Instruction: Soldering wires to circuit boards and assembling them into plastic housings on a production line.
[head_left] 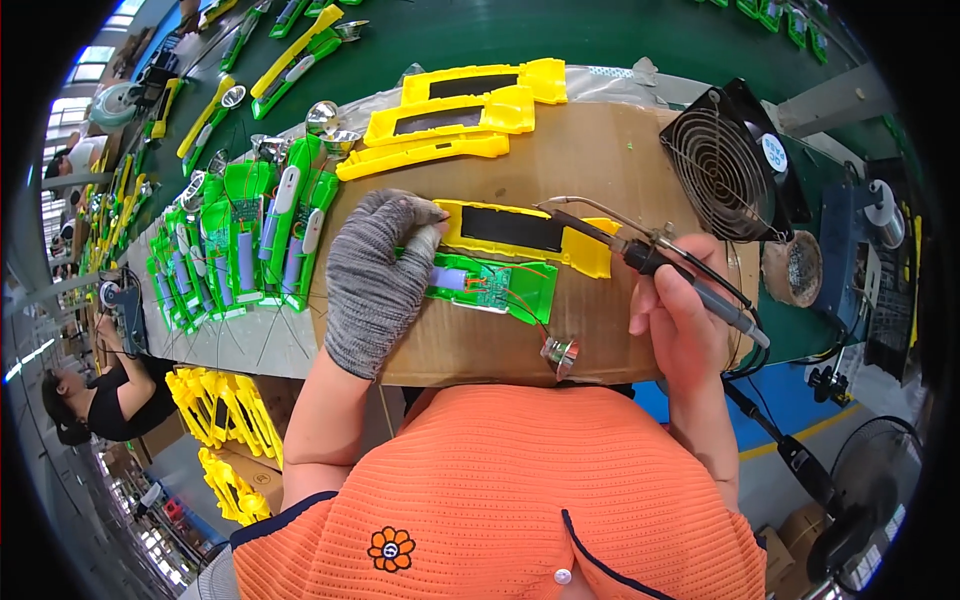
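While I look down through the head camera, the green casing half (545,287) lies on the cardboard sheet (590,165) on the bench (230,348), just in front of my body, open side up. Bright green plastic, shallow tray shape, squared right end. Its left end goes under my left hand (375,275), so I can't see that part. Inside it: a purple cylindrical battery cell (447,279) at the left, then a small green circuit board (494,284) with red wires across it. A bit of white shows along the near edge. A thin lead runs from the right end to a shiny silver reflector (563,354), tipped over on the cardboard.

Just beyond lies a yellow casing half (592,254), long, wider at its right end, with a dark rectangular panel (511,228) set in it.

My left hand wears a grey knit glove; its fingers are bent and bunched together over the left ends of both halves. I can't tell what exactly they pinch. My right hand is bare, fingers wrapped round the dark handle of a soldering iron (650,262), tip pointing left over the yellow half; contact unclear.

Three more yellow halves (520,108) lie farther off, a cluster of green casings (250,182) left, a black fan (712,165) right.
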